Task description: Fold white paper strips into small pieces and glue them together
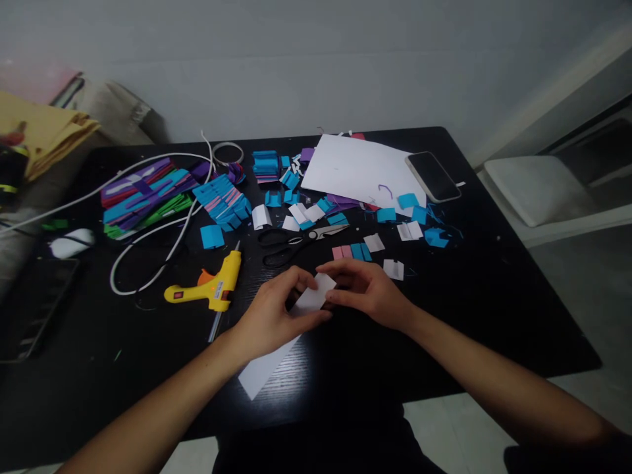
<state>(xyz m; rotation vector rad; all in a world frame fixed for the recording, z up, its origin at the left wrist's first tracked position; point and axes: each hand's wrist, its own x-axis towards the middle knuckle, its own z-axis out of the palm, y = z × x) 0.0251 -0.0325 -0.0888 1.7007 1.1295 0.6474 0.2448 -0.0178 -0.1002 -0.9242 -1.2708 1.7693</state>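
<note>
Centrally, a white paper piece is gripped on its left side by the left hand and pinched at its right edge by the right hand. Below the left hand a white strip is shown; whether it is joined to the held piece cannot be told. Just beyond both hands, black-handled scissors are laid; left of the left hand, a yellow glue gun is placed. Well beyond the right hand, a phone is seen.
</note>
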